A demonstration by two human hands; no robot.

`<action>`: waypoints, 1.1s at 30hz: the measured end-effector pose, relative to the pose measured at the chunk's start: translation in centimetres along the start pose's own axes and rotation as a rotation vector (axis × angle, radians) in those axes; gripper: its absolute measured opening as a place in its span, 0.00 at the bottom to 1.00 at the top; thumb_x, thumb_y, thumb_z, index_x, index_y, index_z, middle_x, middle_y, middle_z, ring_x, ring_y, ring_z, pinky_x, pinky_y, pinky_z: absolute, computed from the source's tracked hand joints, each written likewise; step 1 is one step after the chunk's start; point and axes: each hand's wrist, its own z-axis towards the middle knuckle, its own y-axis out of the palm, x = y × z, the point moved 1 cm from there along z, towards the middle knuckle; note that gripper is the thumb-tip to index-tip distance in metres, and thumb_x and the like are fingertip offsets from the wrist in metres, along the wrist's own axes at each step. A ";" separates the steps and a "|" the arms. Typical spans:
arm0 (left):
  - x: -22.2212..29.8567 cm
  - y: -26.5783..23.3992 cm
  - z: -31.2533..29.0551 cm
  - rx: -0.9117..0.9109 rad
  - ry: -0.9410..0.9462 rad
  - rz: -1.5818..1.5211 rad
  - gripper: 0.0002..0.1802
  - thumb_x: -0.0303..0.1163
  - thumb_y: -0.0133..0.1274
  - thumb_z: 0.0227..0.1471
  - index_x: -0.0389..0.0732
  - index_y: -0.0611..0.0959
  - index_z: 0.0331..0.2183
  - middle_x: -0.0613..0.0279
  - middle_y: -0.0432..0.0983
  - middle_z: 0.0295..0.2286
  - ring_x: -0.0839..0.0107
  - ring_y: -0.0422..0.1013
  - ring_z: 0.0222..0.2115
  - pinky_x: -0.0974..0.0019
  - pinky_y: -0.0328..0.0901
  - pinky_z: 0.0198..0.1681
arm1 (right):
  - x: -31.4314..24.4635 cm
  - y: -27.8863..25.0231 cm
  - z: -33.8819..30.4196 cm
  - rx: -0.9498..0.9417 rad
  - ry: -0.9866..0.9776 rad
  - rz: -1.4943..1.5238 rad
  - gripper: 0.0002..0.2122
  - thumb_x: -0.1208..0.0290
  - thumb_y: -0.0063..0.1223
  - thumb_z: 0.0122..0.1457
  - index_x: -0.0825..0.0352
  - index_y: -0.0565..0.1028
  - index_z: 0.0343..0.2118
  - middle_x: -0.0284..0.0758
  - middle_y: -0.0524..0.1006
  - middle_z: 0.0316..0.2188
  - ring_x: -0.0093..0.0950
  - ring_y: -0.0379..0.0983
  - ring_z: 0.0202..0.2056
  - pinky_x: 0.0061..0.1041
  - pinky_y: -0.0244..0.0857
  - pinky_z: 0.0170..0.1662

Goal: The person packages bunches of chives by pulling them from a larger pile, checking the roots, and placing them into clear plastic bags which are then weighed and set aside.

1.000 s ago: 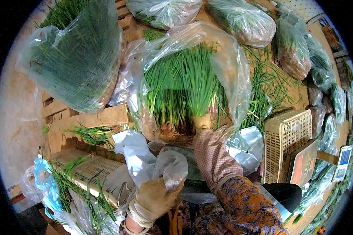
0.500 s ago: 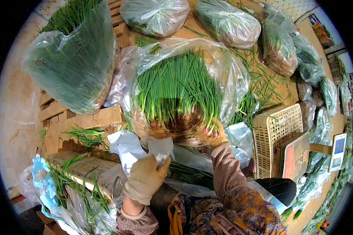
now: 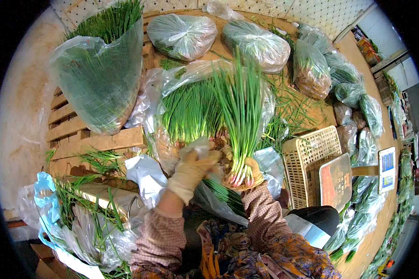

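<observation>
My gloved right hand [image 3: 254, 171] grips the root end of a bunch of spring onions [image 3: 239, 118], with its green tops pointing away from me. The bunch stands over the right side of an opened clear plastic bag [image 3: 195, 71]. More spring onions [image 3: 191, 109] lie packed side by side in that bag, roots toward me. At the bag's near edge, just left of the held bunch, is my gloved left hand [image 3: 191, 172]. Motion smears its fingers, and a blurred bit of clear plastic shows beside them; whether they hold it I cannot tell.
Filled bags of spring onions stand at the far left [image 3: 102, 79], far middle [image 3: 181, 35] and along the right. A cream plastic crate [image 3: 307, 149] and a scale [image 3: 335, 181] with a display are at right. Loose stalks and plastic [image 3: 93, 232] lie near left.
My right hand has drawn a bunch of spring onions up and toward me from the bag's right side. My left hand has moved forward and right, to the bag's near edge.
</observation>
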 end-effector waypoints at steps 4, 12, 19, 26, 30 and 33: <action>-3.2 4.3 2.0 0.040 0.227 0.318 0.25 0.37 0.55 0.46 0.41 0.67 0.46 0.62 0.69 0.38 0.68 0.68 0.35 0.69 0.65 0.38 | 1.4 4.6 -1.1 0.334 0.244 -0.124 0.24 0.65 0.53 0.44 0.75 0.65 0.43 0.46 0.73 0.29 0.35 0.73 0.24 0.32 0.70 0.25; -3.5 6.6 -0.3 -0.306 -0.108 -0.346 0.21 0.30 0.59 0.41 0.39 0.72 0.40 0.66 0.71 0.30 0.76 0.68 0.27 0.72 0.64 0.27 | 0.7 4.3 -1.8 0.220 -0.049 -0.694 0.25 0.49 0.46 0.52 0.67 0.66 0.44 0.39 0.72 0.35 0.31 0.72 0.31 0.30 0.69 0.33; -3.5 6.7 -0.3 -0.229 -0.091 -0.318 0.20 0.30 0.62 0.36 0.38 0.76 0.35 0.65 0.74 0.25 0.75 0.68 0.23 0.71 0.64 0.27 | -1.4 2.2 -2.6 0.359 -0.202 -1.487 0.27 0.50 0.32 0.58 0.73 0.63 0.48 0.40 0.67 0.45 0.30 0.63 0.45 0.26 0.54 0.51; -3.7 6.5 -0.2 -0.104 0.012 -0.129 0.23 0.29 0.63 0.32 0.39 0.76 0.35 0.63 0.74 0.29 0.73 0.69 0.30 0.70 0.65 0.32 | -1.3 14.3 -2.4 0.266 -0.906 -1.669 0.12 0.80 0.52 0.49 0.69 0.72 0.39 0.36 0.74 0.35 0.25 0.70 0.35 0.20 0.63 0.40; -5.3 7.5 1.3 -0.097 0.221 0.127 0.24 0.31 0.60 0.34 0.39 0.74 0.38 0.58 0.75 0.33 0.70 0.70 0.33 0.69 0.63 0.38 | -1.1 15.9 0.4 0.147 -0.624 -2.288 0.13 0.73 0.51 0.49 0.66 0.72 0.39 0.40 0.75 0.31 0.34 0.72 0.34 0.26 0.64 0.37; -2.7 7.8 0.4 -0.163 0.133 0.505 0.23 0.36 0.57 0.38 0.40 0.73 0.39 0.61 0.74 0.36 0.68 0.68 0.38 0.68 0.59 0.45 | -1.1 15.5 1.3 0.303 -0.477 -2.399 0.12 0.66 0.50 0.49 0.62 0.72 0.37 0.39 0.75 0.30 0.37 0.71 0.33 0.31 0.65 0.35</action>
